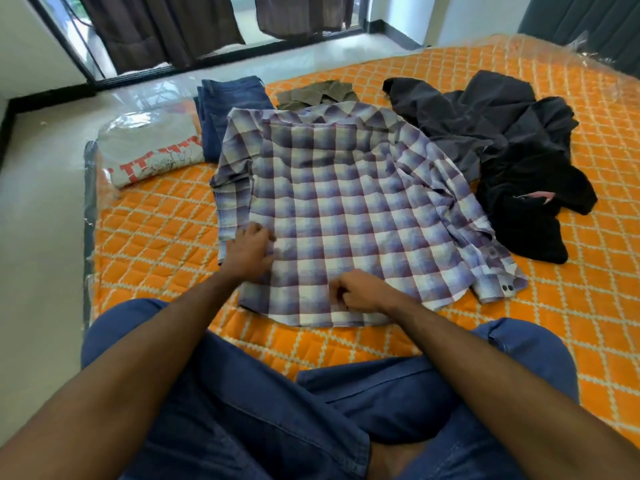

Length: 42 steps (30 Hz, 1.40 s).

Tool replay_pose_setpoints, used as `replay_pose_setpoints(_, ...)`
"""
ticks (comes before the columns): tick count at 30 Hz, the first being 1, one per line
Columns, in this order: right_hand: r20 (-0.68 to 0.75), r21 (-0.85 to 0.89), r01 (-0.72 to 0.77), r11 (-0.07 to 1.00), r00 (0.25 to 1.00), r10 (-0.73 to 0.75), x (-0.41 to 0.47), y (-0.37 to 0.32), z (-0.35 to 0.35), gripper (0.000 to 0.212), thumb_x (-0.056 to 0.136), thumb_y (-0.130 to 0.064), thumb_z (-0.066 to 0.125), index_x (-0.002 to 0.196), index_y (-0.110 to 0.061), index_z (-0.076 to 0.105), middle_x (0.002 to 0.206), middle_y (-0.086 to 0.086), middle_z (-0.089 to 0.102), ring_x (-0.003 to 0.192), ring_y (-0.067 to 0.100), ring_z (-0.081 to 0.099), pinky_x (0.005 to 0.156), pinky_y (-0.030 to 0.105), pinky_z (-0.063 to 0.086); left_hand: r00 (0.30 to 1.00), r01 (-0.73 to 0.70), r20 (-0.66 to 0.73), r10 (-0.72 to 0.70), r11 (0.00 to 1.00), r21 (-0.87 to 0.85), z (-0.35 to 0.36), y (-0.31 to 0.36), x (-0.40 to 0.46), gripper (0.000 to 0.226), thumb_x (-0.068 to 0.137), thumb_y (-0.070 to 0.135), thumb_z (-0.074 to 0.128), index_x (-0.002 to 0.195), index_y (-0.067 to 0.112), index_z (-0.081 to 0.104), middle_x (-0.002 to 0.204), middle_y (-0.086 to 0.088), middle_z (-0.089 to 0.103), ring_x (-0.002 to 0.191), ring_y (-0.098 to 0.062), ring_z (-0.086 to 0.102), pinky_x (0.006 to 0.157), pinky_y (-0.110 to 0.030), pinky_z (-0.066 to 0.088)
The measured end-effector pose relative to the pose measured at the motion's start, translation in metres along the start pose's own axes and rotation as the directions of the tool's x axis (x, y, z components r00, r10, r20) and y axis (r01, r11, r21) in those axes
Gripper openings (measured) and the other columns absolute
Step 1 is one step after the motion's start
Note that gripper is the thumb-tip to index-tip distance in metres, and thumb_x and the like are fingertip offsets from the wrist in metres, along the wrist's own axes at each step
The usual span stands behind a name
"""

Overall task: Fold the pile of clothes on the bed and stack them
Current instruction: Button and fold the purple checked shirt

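A purple and white plaid shirt (346, 209) lies spread back-up on the orange quilted bed (571, 306), its left sleeve folded in and its right sleeve trailing toward the cuff at the right. My left hand (247, 252) rests on the shirt's left edge, fingers curled on the fabric. My right hand (356, 291) pinches the cloth near the bottom hem. A heap of dark grey and black clothes (512, 157) lies unfolded to the right. Folded blue jeans (228, 112), a folded grey printed T-shirt (149, 150) and an olive garment (315, 93) lie behind the shirt.
I sit cross-legged in blue jeans (311, 410) at the bed's near side. The mattress's left edge (90, 209) drops to a pale tiled floor. Dark curtains (166, 26) hang over a glass door at the back.
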State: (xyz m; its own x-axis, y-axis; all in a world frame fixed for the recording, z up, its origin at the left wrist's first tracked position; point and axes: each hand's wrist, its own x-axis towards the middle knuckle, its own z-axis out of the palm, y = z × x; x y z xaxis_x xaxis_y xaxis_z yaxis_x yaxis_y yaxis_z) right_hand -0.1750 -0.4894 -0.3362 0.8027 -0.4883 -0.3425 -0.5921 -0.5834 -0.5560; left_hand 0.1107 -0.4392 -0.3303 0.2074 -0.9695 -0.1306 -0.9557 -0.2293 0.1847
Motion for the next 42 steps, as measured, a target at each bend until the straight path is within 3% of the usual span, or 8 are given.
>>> replay_pose_setpoints(3, -0.098, 0.042, 0.034, 0.999, 0.995, -0.03, 0.03, -0.032, 0.01, 0.022, 0.102, -0.01, 0.052, 0.113, -0.025, 0.065, 0.118, 0.0, 0.066, 0.097, 0.012, 0.06, 0.095, 0.028, 0.054, 0.974, 0.228, 0.018, -0.227, 0.964, -0.137, -0.005, -0.028, 0.007, 0.062, 0.084, 0.032, 0.077, 0.136, 0.019, 0.044, 0.139, -0.013, 0.039, 0.127, -0.04, 0.042, 0.099, -0.053, 0.043)
replay_pose_setpoints(6, -0.142, 0.122, 0.044, 0.992, 0.989, -0.027, 0.063, -0.06, 0.019, 0.019, 0.102, -0.015, 0.055, 0.118, -0.025, 0.06, 0.12, -0.001, 0.062, 0.097, 0.011, 0.06, 0.096, 0.029, 0.055, 0.975, 0.221, 0.126, -0.183, 0.852, -0.474, -0.008, -0.047, 0.015, 0.07, 0.081, 0.017, 0.082, 0.136, 0.009, 0.039, 0.123, -0.01, 0.049, 0.118, -0.033, 0.054, 0.085, -0.039, 0.047)
replay_pose_setpoints(11, -0.168, 0.119, 0.012, 0.993, 0.986, 0.009, 0.105, -0.09, 0.013, 0.024, 0.101, -0.027, 0.054, 0.124, -0.02, 0.057, 0.118, 0.003, 0.061, 0.1, 0.016, 0.061, 0.09, 0.035, 0.056, 0.966, 0.257, 0.149, -0.209, 0.744, -0.617, -0.015, -0.055, 0.035, 0.072, 0.093, 0.015, 0.068, 0.148, 0.007, 0.023, 0.114, -0.012, 0.053, 0.099, -0.026, 0.055, 0.07, -0.035, 0.045)
replay_pose_setpoints(16, -0.269, 0.115, -0.122, 0.986, 0.952, 0.149, 0.137, -0.119, 0.033, 0.075, 0.087, -0.068, 0.058, 0.144, -0.024, 0.038, 0.141, 0.003, 0.048, 0.12, 0.021, 0.054, 0.097, 0.042, 0.052, 0.984, 0.177, 0.125, -0.128, 0.582, -0.794, -0.02, -0.066, 0.074, 0.056, 0.095, 0.004, 0.06, 0.143, 0.011, 0.032, 0.117, -0.015, 0.061, 0.101, -0.023, 0.062, 0.076, -0.038, 0.055)
replay_pose_setpoints(26, -0.189, -0.064, -0.331, 0.941, 0.93, 0.315, 0.162, -0.141, 0.053, 0.122, 0.079, -0.072, 0.066, 0.161, -0.012, -0.002, 0.164, 0.012, 0.018, 0.137, 0.038, 0.039, 0.102, 0.051, 0.046, 0.983, 0.15, 0.085, -0.16, 0.452, -0.88, -0.02, -0.075, 0.184, 0.058, 0.092, 0.003, 0.062, 0.145, 0.013, 0.043, 0.124, -0.004, 0.055, 0.099, -0.009, 0.059, 0.078, -0.017, 0.053)
replay_pose_setpoints(32, -0.237, -0.049, -0.334, 0.941, 0.919, 0.314, 0.162, -0.149, 0.064, 0.106, 0.088, -0.039, 0.068, 0.161, -0.007, -0.003, 0.161, 0.017, 0.023, 0.131, 0.037, 0.047, 0.099, 0.047, 0.05, 0.983, 0.165, 0.107, -0.146, 0.479, -0.862, -0.008, -0.084, 0.224, 0.067, 0.076, 0.011, 0.069, 0.14, 0.018, 0.053, 0.142, -0.006, 0.052, 0.129, -0.025, 0.054, 0.105, -0.042, 0.052)
replay_pose_setpoints(37, -0.129, 0.006, -0.251, 0.968, 0.96, 0.25, 0.155, -0.135, 0.053, 0.095, 0.096, -0.035, 0.055, 0.161, -0.014, -0.012, 0.104, 0.006, 0.064, 0.074, 0.018, 0.058, 0.076, 0.042, 0.055, 0.988, 0.115, 0.056, -0.145, 0.44, -0.891, -0.015, -0.074, 0.204, 0.071, 0.084, 0.003, 0.063, 0.147, 0.025, 0.041, 0.145, -0.006, 0.044, 0.127, -0.021, 0.052, 0.096, -0.037, 0.057)
replay_pose_setpoints(42, -0.122, 0.214, -0.171, 0.962, 0.972, 0.2, 0.15, -0.117, 0.052, 0.08, 0.101, -0.033, 0.048, 0.162, -0.022, -0.003, 0.1, 0.002, 0.063, 0.079, 0.018, 0.063, 0.083, 0.047, 0.059, 0.988, 0.061, -0.005, -0.155, 0.422, -0.905, 0.002, -0.077, 0.197, 0.077, 0.087, 0.002, 0.058, 0.156, 0.023, 0.03, 0.154, -0.011, 0.039, 0.137, -0.028, 0.047, 0.098, -0.045, 0.057)
